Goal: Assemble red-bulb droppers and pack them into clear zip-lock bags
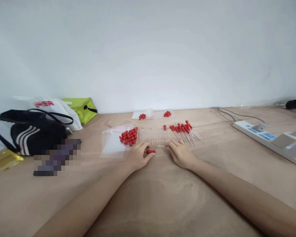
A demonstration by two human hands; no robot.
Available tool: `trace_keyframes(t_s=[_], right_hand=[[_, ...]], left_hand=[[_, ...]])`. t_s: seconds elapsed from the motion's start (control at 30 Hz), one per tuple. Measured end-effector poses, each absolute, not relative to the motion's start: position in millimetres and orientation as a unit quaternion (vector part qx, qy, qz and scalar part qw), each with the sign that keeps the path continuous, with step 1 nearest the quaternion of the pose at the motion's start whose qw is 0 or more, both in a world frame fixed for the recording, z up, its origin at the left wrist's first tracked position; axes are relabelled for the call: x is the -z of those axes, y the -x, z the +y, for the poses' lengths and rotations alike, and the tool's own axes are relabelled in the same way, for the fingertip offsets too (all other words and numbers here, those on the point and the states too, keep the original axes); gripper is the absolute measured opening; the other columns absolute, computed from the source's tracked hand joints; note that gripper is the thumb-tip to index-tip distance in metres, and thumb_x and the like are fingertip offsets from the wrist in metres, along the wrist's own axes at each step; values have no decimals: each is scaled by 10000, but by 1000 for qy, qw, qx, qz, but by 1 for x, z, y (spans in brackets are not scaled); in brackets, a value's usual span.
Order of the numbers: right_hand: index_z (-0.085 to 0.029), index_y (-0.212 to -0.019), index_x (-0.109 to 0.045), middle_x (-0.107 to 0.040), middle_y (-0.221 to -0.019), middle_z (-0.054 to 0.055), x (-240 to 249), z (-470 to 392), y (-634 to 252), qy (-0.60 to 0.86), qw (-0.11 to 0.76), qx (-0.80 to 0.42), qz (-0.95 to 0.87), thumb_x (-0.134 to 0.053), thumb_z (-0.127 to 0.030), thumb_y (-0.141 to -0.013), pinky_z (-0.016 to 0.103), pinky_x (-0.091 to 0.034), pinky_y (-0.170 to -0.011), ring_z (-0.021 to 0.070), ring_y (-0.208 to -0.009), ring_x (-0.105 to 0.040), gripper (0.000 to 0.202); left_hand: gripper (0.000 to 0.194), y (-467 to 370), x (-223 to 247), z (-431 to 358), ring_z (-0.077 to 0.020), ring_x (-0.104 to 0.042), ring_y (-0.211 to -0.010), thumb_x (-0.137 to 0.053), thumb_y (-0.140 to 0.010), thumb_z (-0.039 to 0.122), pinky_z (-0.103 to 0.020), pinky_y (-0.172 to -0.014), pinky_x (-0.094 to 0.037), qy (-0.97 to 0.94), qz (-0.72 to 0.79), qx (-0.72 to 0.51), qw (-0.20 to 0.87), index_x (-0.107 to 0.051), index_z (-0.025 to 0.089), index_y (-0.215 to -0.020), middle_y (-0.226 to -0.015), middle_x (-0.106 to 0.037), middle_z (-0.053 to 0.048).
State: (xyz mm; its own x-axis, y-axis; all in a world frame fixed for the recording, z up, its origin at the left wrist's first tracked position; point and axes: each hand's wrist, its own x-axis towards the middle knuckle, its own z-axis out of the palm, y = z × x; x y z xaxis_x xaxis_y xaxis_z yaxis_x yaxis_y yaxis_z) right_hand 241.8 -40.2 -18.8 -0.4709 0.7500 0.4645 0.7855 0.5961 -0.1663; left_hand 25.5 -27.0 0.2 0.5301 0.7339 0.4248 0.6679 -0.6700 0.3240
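My left hand point(140, 156) pinches a red rubber dropper bulb point(151, 151) between thumb and fingers, its narrow end pointing right. Across a small gap, my right hand point(180, 153) has its fingers closed on a thin clear glass dropper tube point(160, 146) that points left. Just beyond both hands lies a row of loose glass tubes point(153, 134). A pile of red bulbs point(129, 136) rests on clear plastic bags point(113, 144) left of that row. Droppers with red bulbs on their ends point(185, 128) lie fanned out beyond my right hand.
Two small groups of red bulbs point(142, 116) lie on bags near the wall. At left are a black bag point(37, 131), a white plastic bag point(64, 112), a green bag point(81, 108) and a blurred-out dark object point(59, 158). A power strip point(268, 140) with plugs stands right.
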Motion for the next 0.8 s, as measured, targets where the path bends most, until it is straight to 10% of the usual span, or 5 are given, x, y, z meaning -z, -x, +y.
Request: trace_keyframes(t_s=[0.8], right_hand=[[-210, -987, -584, -596, -774, 20, 14, -47, -237, 389, 285, -39, -875, -392, -137, -834, 268, -243, -633, 119, -686, -514, 256]], left_hand=[[125, -36, -4, -37, -119, -563, -630, -458, -818, 186, -220, -584, -433, -854, 355, -338, 176, -581, 171, -801, -711, -613, -4]])
